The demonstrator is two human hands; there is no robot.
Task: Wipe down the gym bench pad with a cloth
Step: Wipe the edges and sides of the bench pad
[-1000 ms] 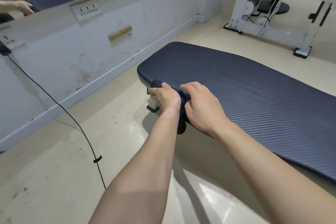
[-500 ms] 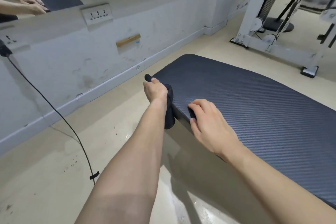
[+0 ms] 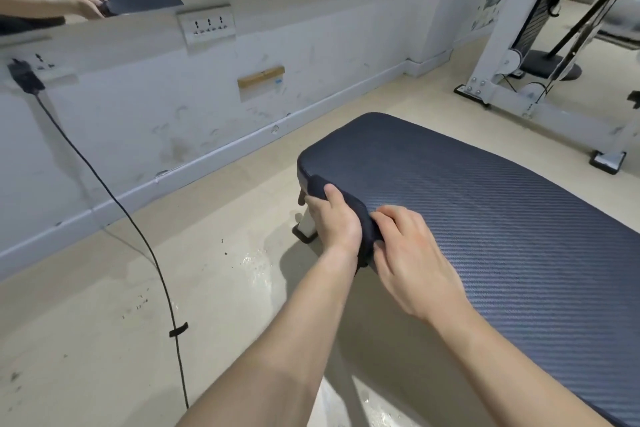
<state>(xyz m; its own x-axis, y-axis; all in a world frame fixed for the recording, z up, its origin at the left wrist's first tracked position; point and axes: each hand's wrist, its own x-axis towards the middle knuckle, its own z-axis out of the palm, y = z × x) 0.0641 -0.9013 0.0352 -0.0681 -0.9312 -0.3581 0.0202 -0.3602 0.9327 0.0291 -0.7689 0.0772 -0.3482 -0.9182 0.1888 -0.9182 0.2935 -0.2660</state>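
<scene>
There is only one view, from a wide-angle camera on the person's head. It looks forward and down, close above both forearms, over the near corner of the bench pad [image 3: 485,218] toward the floor [image 3: 104,322] and mirror wall [image 3: 138,114].

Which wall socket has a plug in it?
The left socket: a black plug with a trailing cable sits there. The triple socket further right has none.
</scene>
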